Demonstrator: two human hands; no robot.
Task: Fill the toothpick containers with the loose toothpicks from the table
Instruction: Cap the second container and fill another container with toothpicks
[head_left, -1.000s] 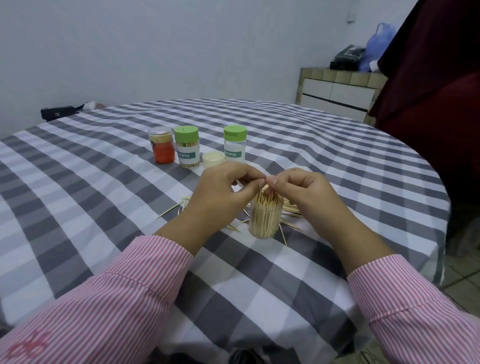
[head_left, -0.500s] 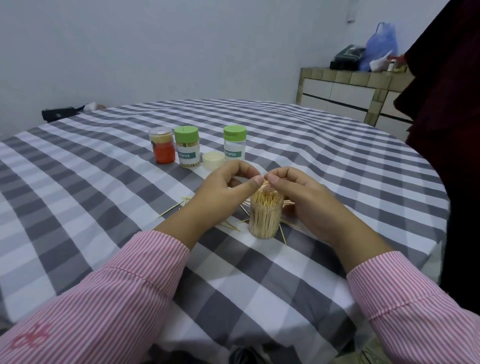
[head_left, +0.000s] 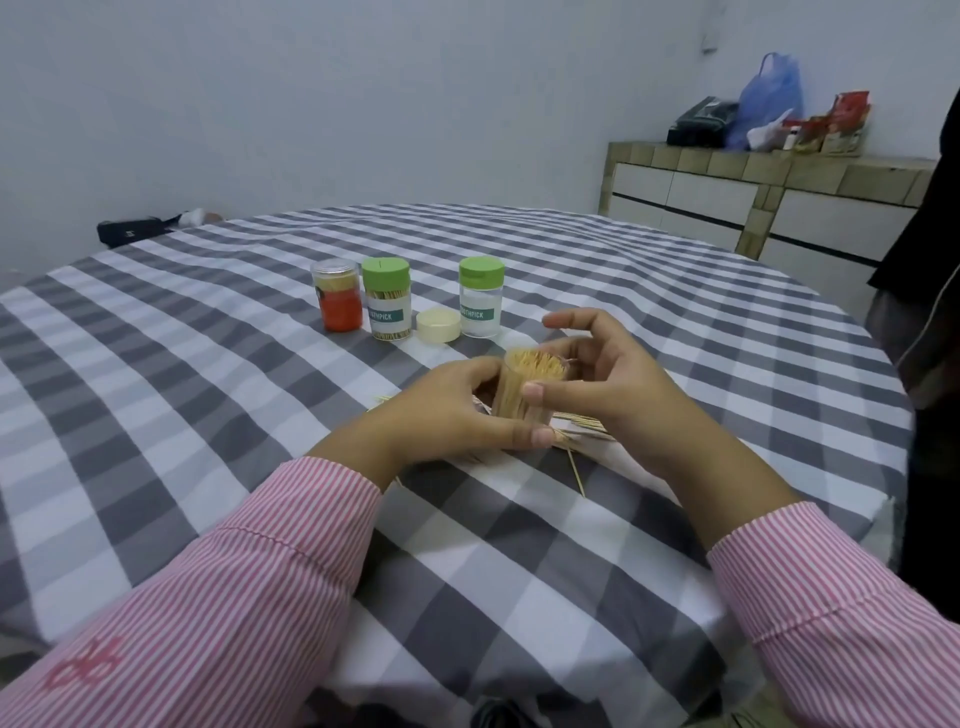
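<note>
Toothpick filling, late stage of one jar. An open clear jar (head_left: 524, 392), packed to the brim with upright toothpicks, stands tilted slightly at the near middle of the checked tablecloth (head_left: 208, 415). The left hand (head_left: 447, 410) wraps its fingers and thumb round the jar's lower part, and the right hand (head_left: 602, 384) pinches the jar's side with the thumb while its other fingers arch loosely over the mouth, holding nothing that can be made out. Its cream lid (head_left: 439, 325) lies separately on the cloth, between two green-capped jars. The left green-capped jar (head_left: 387, 299) shows toothpicks behind its label and looks full; the right green-capped jar (head_left: 480, 298) looks clear and probably empty. A small clear-lidded jar with an orange band (head_left: 337, 295) stands just beside the full one and appears to hold toothpicks as well. Loose toothpicks (head_left: 576, 431) remain scattered on the cloth under and to the right of the hands. Judged from this, the held jar needs only its lid, whereas the remaining sticks and the empty jar are work not yet done.
</note>
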